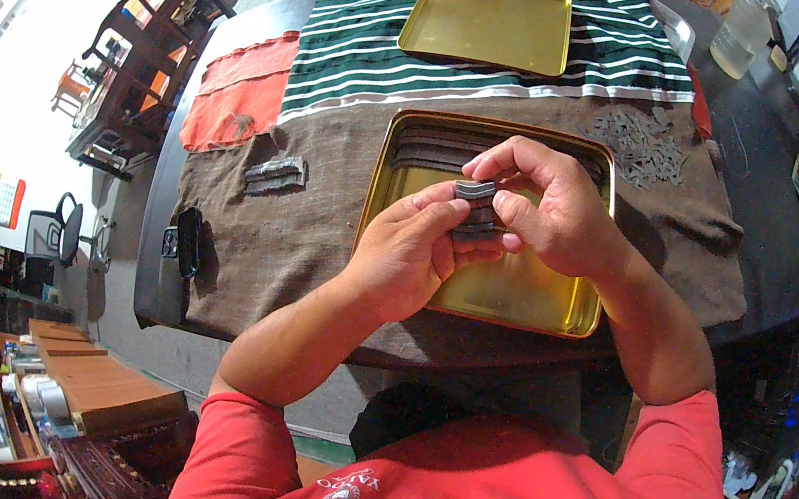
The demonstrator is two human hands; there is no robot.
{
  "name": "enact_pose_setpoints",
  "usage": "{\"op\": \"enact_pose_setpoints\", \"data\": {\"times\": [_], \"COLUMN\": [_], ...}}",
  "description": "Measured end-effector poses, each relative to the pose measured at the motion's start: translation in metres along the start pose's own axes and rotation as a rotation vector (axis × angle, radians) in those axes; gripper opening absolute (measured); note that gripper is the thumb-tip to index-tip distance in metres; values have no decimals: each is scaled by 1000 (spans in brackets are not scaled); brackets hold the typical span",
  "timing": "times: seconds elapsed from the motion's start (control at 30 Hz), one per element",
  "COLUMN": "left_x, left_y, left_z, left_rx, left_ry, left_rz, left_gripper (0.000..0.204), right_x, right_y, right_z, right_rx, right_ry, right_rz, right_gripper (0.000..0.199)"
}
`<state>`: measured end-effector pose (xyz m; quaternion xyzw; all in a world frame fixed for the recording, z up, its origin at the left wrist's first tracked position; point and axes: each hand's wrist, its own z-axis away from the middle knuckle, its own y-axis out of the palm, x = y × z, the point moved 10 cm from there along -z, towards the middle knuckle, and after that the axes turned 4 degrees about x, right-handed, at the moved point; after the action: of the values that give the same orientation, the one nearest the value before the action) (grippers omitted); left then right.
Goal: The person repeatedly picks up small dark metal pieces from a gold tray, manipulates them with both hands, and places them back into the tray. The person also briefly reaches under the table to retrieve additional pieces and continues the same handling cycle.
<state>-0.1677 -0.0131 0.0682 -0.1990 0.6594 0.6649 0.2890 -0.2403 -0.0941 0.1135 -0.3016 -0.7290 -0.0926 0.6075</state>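
Over the gold tin tray (514,300), both hands hold a small stack of dark grey, slightly wavy strips (475,199). My left hand (404,255) grips the stack from the left, its thumb lying along the near side. From the right, my right hand (561,210) closes on the same stack with thumb and fingers, its index finger arched over the top. Inside the tray, rows of similar dark strips (423,149) line the far side. The hands hide part of the tray's middle and the lower part of the stack.
A gold lid (487,24) lies on green-and-white striped cloth beyond the tray. Loose grey pieces (640,145) spread at the right, and a bundle of grey strips (275,176) lies left on the brown cloth (280,234). A black phone-like object (187,242) rests near the left edge.
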Motion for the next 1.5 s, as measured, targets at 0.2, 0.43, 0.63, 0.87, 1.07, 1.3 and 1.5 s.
{"op": "enact_pose_setpoints", "data": {"times": [0.2,0.43,0.63,0.87,1.07,1.3,1.5], "left_x": [0,0,1,2,2,4,4], "left_y": [-7,-3,-3,-2,-9,-9,-13], "left_z": [1,0,-1,0,0,0,0], "left_rx": [-61,-19,-9,-4,-65,-43,-79], "left_ry": [13,39,34,19,26,4,13], "left_rz": [-69,-15,-6,-37,-82,-102,-124], "left_gripper": [33,29,26,27,26,25,28], "right_x": [5,4,7,5,4,7,0], "right_y": [-1,0,0,0,0,1,4], "right_z": [-1,-1,-1,-1,0,0,1], "right_rx": [-14,-9,-13,-10,-5,0,55], "right_ry": [-65,-61,-76,-61,-56,-57,12], "right_rz": [36,45,61,62,53,46,54], "right_gripper": [24,23,23,23,22,22,24]}}
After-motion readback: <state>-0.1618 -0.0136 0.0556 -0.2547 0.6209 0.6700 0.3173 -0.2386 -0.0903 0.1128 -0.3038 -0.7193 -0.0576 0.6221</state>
